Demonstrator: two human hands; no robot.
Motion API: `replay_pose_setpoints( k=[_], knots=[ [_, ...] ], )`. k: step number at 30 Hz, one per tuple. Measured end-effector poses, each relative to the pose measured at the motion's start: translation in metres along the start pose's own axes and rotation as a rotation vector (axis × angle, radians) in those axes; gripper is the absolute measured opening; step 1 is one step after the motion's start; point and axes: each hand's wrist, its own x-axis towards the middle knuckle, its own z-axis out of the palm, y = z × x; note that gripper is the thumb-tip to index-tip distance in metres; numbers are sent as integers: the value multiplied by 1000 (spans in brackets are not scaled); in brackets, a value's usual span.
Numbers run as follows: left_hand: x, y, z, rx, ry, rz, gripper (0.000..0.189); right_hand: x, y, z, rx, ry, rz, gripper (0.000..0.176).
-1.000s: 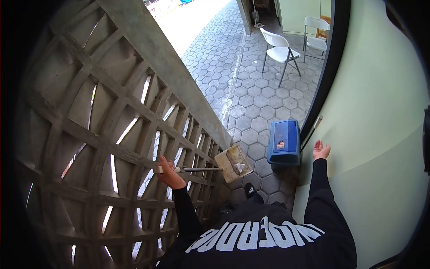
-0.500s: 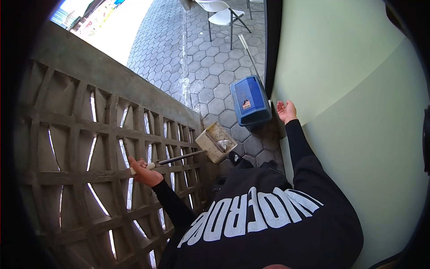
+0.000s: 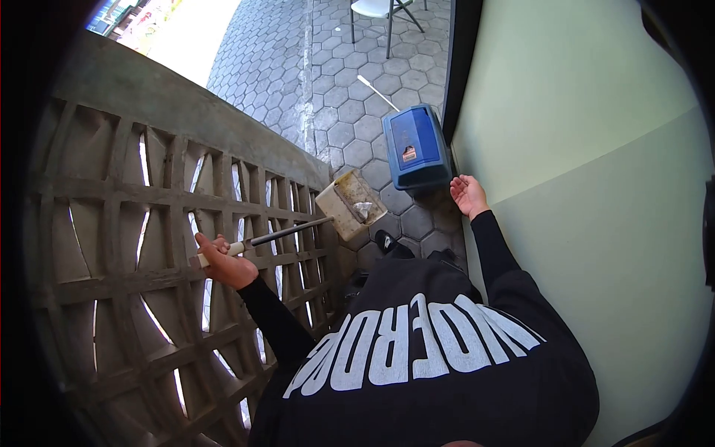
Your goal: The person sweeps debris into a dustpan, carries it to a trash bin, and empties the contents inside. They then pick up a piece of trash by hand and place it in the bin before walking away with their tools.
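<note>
My left hand (image 3: 231, 267) is wrapped round the pale grip of a long-handled dustpan (image 3: 337, 207), beside the lattice wall. The dustpan's dirty cream pan hangs tilted ahead of my feet, with a crumpled whitish scrap (image 3: 363, 211) in it. Just beyond, a blue trash bin (image 3: 403, 177) with a brighter blue lid stands on the paving. My right hand (image 3: 469, 197) is palm up near the bin's lower right corner, fingers apart and holding nothing. A stick with a white end (image 3: 377, 92) shows behind the bin; its other end is hidden.
A concrete lattice wall (image 3: 171, 206) runs along my left, and a pale green wall (image 3: 566, 179) stands close on my right. Hexagonal pavers (image 3: 350, 112) cover the narrow floor between them. A white folding chair (image 3: 380, 9) stands farther ahead. My shoe (image 3: 386, 242) is below the dustpan.
The dustpan and my left hand have shifted slightly up and left in view. The stick behind the bin has tipped left and lower. My right hand's fingers have come nearer the bin.
</note>
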Motion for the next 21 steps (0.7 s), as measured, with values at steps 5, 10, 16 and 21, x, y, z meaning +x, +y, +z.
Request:
replay_pose_setpoints(
  k=[5,10,16,21],
  knots=[
    [-5,34,24,53,29,-9,41,-26,10,22,-268,-134,9,21],
    [-11,59,45,-40,-158,101,41,-55,26,66,-733,-304,-9,31],
    [-14,86,74,-38,-242,184,40,-68,34,103,-934,-458,3,37],
    [-43,106,129,-54,-494,401,40,-128,4,159,-1066,-678,14,42]
  ],
)
